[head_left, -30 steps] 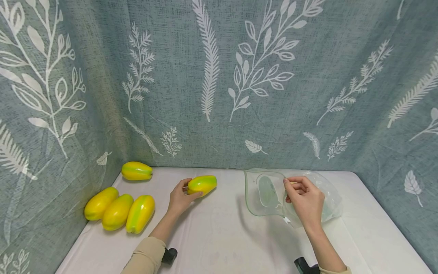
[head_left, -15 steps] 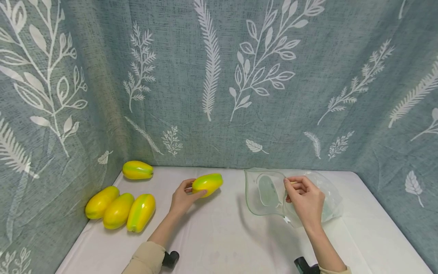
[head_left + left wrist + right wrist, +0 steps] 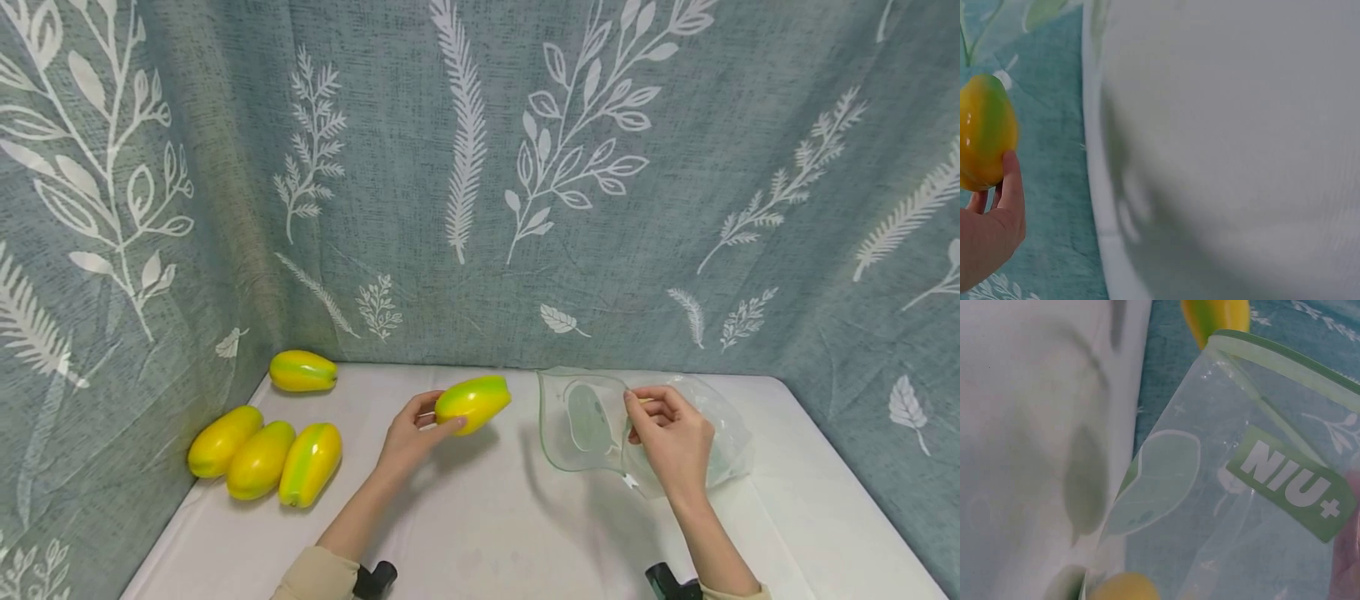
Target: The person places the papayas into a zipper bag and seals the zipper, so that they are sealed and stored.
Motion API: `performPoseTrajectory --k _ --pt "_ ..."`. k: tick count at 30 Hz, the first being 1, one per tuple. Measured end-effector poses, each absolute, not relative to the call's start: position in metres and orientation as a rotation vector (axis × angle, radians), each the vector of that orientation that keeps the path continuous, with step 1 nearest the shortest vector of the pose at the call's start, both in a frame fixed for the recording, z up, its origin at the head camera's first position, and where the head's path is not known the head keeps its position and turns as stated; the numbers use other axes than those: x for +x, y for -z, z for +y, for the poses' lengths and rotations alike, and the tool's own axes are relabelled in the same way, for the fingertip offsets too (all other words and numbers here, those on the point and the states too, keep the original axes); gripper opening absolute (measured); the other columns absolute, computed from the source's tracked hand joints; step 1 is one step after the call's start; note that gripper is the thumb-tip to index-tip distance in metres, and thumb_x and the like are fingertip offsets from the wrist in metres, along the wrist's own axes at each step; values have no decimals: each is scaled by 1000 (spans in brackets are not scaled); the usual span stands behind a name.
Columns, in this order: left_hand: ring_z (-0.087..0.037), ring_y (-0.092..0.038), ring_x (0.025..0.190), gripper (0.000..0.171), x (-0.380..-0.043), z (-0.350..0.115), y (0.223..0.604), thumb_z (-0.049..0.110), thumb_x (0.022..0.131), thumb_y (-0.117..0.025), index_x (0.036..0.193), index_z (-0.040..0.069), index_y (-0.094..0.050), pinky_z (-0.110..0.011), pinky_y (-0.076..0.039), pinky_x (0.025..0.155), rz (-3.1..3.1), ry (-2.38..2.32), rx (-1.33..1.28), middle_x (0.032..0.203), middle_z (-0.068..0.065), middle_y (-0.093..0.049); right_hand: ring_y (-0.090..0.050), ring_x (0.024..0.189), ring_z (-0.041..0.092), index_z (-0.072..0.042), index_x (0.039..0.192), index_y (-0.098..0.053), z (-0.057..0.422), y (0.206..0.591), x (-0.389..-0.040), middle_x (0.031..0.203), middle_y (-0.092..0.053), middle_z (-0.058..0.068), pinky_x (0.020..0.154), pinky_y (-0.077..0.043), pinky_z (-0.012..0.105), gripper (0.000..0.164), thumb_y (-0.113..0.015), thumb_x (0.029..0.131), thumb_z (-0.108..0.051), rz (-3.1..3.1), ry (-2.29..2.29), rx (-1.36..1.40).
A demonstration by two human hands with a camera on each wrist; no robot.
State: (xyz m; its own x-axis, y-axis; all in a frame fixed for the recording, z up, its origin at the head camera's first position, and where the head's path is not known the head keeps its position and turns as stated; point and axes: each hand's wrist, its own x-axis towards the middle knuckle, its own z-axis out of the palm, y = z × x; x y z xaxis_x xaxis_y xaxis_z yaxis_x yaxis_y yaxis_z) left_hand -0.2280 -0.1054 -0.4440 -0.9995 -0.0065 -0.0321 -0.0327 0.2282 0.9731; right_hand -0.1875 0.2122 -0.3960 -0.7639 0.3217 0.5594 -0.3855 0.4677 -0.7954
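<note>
My left hand (image 3: 412, 433) grips a yellow papaya (image 3: 474, 404) with a green top, thumb on its near side. It is raised over the white table, its tip pointing toward the bag. In the left wrist view the papaya (image 3: 986, 134) sits at the left edge, held by fingers and thumb. My right hand (image 3: 673, 437) pinches the rim of a clear plastic zip bag (image 3: 555, 429), whose green-edged mouth stands open to the left. The right wrist view shows a green NIU+ label (image 3: 1291, 481) on the bag and a yellow rounded shape (image 3: 1125, 589) low down.
Three papayas (image 3: 260, 462) lie side by side at the table's left edge. Another papaya (image 3: 302, 372) lies behind them at the back left corner. A blue-green curtain (image 3: 480, 183) with white leaf prints stands around the back and sides of the white tabletop (image 3: 487, 533).
My left hand has lifted the papaya and carried it rightward, closer to the bag, tilting its tip upward. My right hand and the bag have stayed almost still.
</note>
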Motion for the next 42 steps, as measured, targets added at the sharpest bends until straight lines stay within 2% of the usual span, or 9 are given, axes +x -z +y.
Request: performPoseTrajectory --k 4,12,20,26,34,42 --pt "-25 -56 113 61 -221 -100 435 32 82 -80 134 12 -56 -39 -51 89 2393 -1985 32 130 -9 -57 -58 43 9 -4 88 -72 213 396 -188 66 -68 15 44 -50 21 6 -72 88 -10 -2043 -1333 56" --pt "-24 -58 110 56 -209 -85 420 25 82 -79 132 12 -57 -36 -52 85 2364 -1996 248 127 -6 -59 -58 42 9 -5 88 -72 213 394 -188 64 -68 10 44 -49 21 5 -73 88 -10 -2051 -1311 53" --pt "-22 -59 108 53 -203 -67 414 27 81 -80 129 17 -60 -34 -52 82 2402 -1928 386 123 -1 -61 -58 42 9 -5 89 -72 213 395 -190 65 -68 11 44 -50 21 5 -73 87 -9 -2050 -1319 53" --pt "-22 -59 106 54 -203 -52 415 32 81 -80 129 17 -59 -35 -52 78 2422 -1884 436 122 -1 -61 -58 43 9 -5 89 -72 213 395 -189 67 -68 15 44 -50 21 5 -73 88 -10 -2063 -1323 43" --pt "-24 -61 110 49 -202 -31 418 29 87 -75 130 12 -59 -33 -55 82 2330 -1924 536 126 -8 -60 -59 44 11 -5 89 -72 212 394 -188 64 -68 4 45 -51 23 6 -74 87 -10 -2056 -1345 34" --pt "-23 -62 109 43 -198 -25 418 27 89 -73 127 11 -61 -30 -54 82 2303 -1914 547 123 -4 -62 -60 45 10 -2 89 -71 211 394 -185 62 -67 -1 46 -52 23 8 -74 87 -9 -2051 -1378 35"
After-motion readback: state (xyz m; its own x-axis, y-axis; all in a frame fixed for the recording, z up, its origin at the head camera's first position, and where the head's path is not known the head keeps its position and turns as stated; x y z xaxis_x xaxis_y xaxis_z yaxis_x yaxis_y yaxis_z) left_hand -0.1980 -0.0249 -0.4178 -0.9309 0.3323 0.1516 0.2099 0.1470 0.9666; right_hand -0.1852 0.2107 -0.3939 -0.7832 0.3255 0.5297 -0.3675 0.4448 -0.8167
